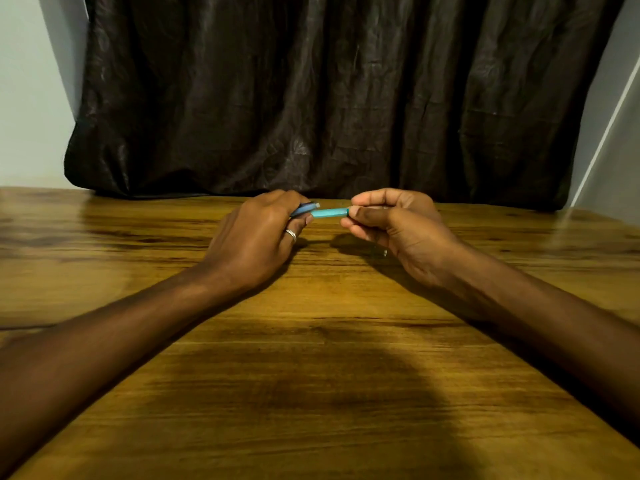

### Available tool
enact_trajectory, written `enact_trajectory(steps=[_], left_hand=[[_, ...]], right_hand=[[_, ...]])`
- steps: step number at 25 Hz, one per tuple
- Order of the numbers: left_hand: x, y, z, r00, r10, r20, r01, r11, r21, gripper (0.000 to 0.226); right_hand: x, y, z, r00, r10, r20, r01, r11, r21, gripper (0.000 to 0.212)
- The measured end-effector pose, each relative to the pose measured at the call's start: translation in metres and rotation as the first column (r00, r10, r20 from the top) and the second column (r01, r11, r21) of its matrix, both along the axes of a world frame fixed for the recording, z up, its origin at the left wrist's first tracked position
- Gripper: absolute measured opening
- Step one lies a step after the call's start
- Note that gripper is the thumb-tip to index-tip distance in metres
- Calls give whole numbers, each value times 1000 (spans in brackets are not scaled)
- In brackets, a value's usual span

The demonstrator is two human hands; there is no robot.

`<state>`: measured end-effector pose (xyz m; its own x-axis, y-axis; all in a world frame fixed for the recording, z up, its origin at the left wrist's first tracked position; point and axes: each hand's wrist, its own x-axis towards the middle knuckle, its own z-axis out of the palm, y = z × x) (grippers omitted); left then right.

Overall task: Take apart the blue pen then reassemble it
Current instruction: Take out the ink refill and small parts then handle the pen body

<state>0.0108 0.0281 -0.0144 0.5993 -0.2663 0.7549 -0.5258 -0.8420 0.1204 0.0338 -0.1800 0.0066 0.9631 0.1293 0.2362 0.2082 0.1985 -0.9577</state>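
Forearms cross the tabletop. Both hands pinch the blue pen: left hand hides its darker end, right hand covers the other.

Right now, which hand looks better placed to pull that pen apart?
Probably the right hand: its fingertips pinch the light blue barrel's end, free to draw outward. The left hand wraps the darker piece, better suited to holding steady.

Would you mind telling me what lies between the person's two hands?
In the head view, the light blue pen barrel spans the gap between the left hand and right hand, held above the wooden table.
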Motion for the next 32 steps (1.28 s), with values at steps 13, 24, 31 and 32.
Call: enact_trajectory(steps=[13, 24, 31, 32], left_hand=[[-1, -3, -2, 999, -52, -12, 52, 998, -34, 24], [-1, -2, -2, 998, -58, 0, 58, 998, 4, 23], [1, -1, -2, 995, -99, 0, 99, 995, -28, 21], [1, -2, -2, 995, -103, 2, 103, 994, -30, 21]], right_hand=[[4, -2, -2, 995, 40, -95, -24, 987, 161, 14], [6, -4, -3, 996, 54, -66, -46, 991, 122, 17], [6, -4, -2, 993, 78, -89, -64, 985, 160, 14], [5, -3, -2, 994, 66, -86, -50, 983, 174, 14]])
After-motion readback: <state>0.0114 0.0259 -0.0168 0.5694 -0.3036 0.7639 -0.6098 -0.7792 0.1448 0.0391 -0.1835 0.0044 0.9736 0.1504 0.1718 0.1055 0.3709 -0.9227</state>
